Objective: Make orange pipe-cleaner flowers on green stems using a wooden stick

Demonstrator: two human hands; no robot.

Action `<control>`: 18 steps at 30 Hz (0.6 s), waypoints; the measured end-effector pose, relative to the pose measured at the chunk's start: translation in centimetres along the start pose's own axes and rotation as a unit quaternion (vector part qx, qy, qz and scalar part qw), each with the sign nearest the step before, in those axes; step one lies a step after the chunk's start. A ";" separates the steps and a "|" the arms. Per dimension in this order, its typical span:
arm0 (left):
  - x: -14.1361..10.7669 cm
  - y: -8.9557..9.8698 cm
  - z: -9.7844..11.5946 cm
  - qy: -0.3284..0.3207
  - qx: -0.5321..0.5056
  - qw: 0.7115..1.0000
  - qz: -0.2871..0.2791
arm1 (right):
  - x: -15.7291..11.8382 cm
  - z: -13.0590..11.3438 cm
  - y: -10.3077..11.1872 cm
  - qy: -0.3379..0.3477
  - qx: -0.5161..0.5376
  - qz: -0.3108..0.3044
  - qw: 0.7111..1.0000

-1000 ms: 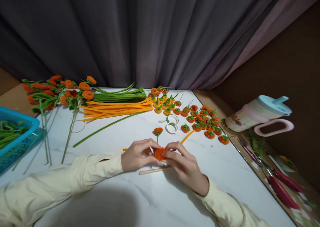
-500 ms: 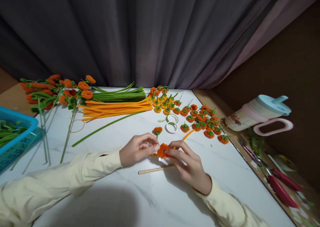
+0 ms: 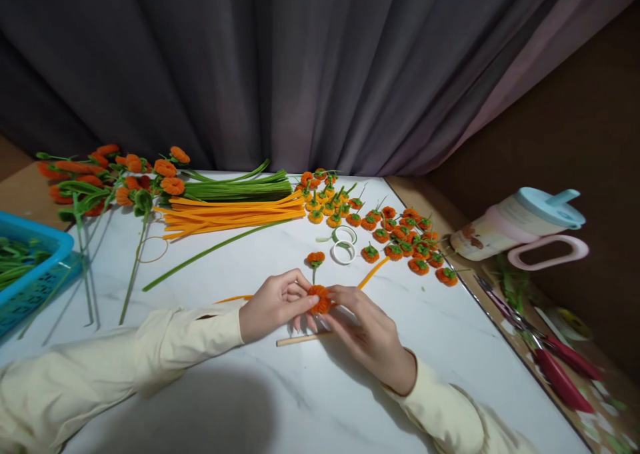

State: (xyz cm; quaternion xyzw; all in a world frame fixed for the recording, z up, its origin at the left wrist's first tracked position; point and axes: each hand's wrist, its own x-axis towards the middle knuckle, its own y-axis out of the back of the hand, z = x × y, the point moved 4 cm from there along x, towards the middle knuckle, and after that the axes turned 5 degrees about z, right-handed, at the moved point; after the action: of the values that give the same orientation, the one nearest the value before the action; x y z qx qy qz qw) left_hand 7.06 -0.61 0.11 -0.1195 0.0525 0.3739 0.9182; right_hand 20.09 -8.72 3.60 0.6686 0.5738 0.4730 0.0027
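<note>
Between my two hands is an orange pipe-cleaner flower [image 3: 319,299], its ridged round face turned up. My left hand [image 3: 277,305] pinches its left edge with thumb and fingers. On the other side, the fingers of my right hand [image 3: 373,334] close on its right edge. Just beyond my fingertips lies a small orange flower with a green stem [image 3: 315,259]. A thin wooden stick [image 3: 303,339] rests on the table under my right hand, its right end hidden. An orange pipe cleaner [image 3: 374,273] runs out past my right hand.
Green pipe cleaners [image 3: 240,191] and orange pipe cleaners [image 3: 230,215] lie bundled at the back. Several small pumpkin-like pieces [image 3: 400,234] spread right of two white tape rolls [image 3: 344,251]. A blue basket [image 3: 65,244] stands left; a tumbler [image 3: 505,224] and red-handled pliers [image 3: 563,381] are right.
The orange flower has shifted slightly left and turned its ridged face upward. My right hand has moved a little left, and my left fingers have closed on the flower's edge.
</note>
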 end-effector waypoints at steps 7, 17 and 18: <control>0.1 0.2 -0.2 0.018 0.024 1.000 -0.003 | -0.4 0.4 -0.3 0.067 -0.003 -0.039 0.997; 0.2 0.3 -0.4 0.004 0.018 1.000 -0.006 | -0.1 0.6 0.3 0.067 0.004 -0.024 0.997; 0.2 0.4 -0.3 -0.001 0.020 1.000 -0.001 | 0.0 0.6 0.4 0.056 0.005 -0.018 0.998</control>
State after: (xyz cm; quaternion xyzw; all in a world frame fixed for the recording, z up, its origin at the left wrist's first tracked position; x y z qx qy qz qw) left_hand 6.93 -0.23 -0.33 -0.1010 0.0584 0.3722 0.9208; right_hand 20.80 -8.58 3.49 0.6307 0.5874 0.5065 -0.0241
